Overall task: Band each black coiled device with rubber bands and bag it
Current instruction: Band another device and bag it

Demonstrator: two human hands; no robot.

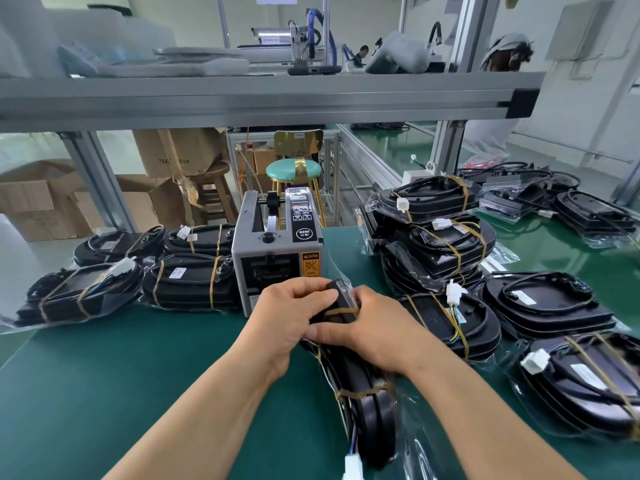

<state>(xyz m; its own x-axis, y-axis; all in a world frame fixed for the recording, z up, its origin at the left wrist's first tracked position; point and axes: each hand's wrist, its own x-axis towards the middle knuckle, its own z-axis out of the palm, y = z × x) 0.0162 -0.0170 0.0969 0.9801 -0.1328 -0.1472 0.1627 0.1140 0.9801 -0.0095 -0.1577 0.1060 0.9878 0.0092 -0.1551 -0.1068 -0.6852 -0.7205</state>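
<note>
A black coiled device lies on edge on the green bench, running from the front toward the tape machine. It is bound by two tan rubber bands, one near the far end and one lower down, and sits partly inside a clear plastic bag. Its white connector hangs at the near end. My left hand grips the far end from the left. My right hand grips it from the right, thumb across the top.
A grey tape dispenser stands just behind my hands. Banded, bagged devices are piled at left and stacked at right, with more along the right edge. Bare green mat lies front left. A shelf rail runs overhead.
</note>
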